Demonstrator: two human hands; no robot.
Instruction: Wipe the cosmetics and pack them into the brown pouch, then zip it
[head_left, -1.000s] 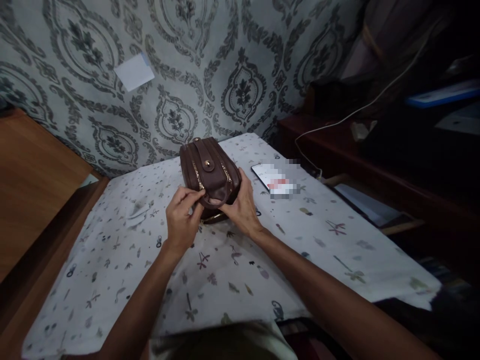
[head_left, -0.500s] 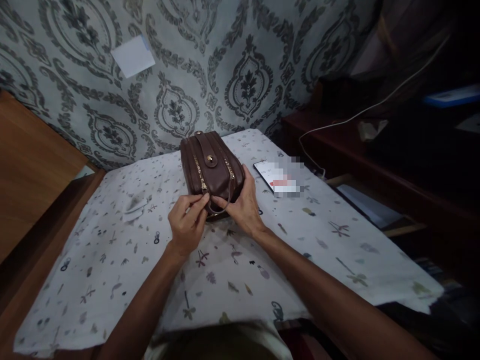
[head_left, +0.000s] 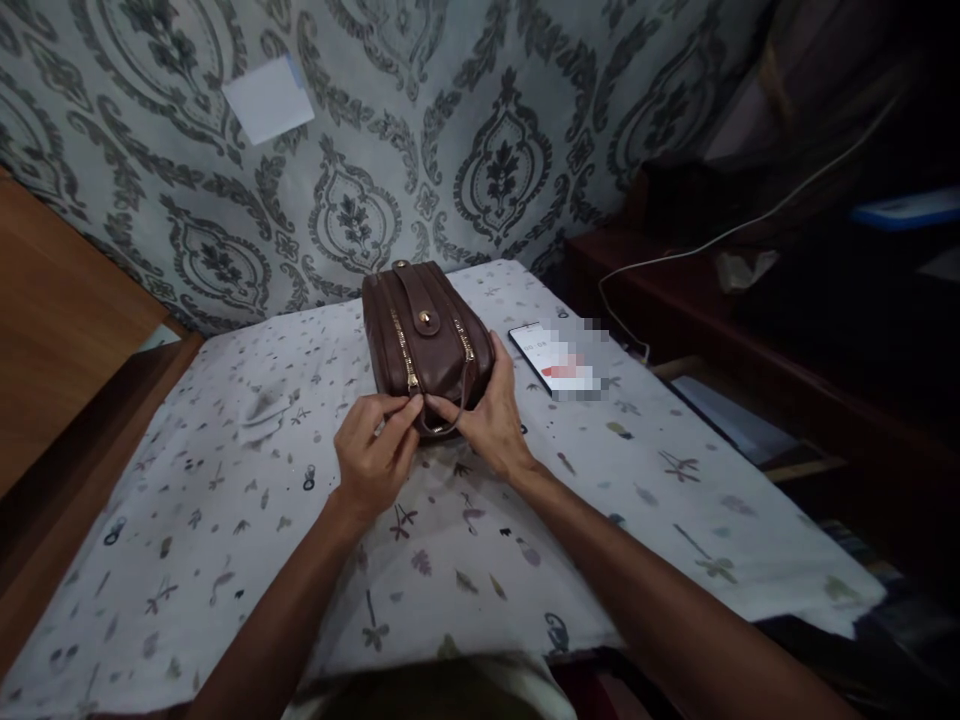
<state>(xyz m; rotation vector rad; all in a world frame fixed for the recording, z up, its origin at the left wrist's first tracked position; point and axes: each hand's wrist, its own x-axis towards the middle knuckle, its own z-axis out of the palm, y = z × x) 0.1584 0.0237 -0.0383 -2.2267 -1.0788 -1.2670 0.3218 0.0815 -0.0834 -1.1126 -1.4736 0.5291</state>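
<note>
A brown leather toiletry bag [head_left: 409,320] rests on the cloth-covered table, with a riveted top handle and two gold zippers running along its upper side. A leather pull strap [head_left: 463,390] loops across the near end, linked to the zipper sliders. At the left zipper's near end, my left hand [head_left: 375,450] pinches the zipper pull between thumb and finger. Around the bag's near right corner wraps my right hand [head_left: 491,415], its thumb reaching in beside the strap towards my left fingertips. The fingers of the right hand are partly hidden behind the bag.
To the right of the bag lies a phone [head_left: 551,360] with a lit, partly blurred screen. A patterned cloth [head_left: 465,530] covers the table. Wallpaper with a white card [head_left: 270,100] rises behind. A white cable [head_left: 697,240] hangs over dark red furniture [head_left: 675,320] at right.
Both hands keep nearly the same hold on the bag. The camera view has shifted slightly; the bag and hands show almost no movement.
</note>
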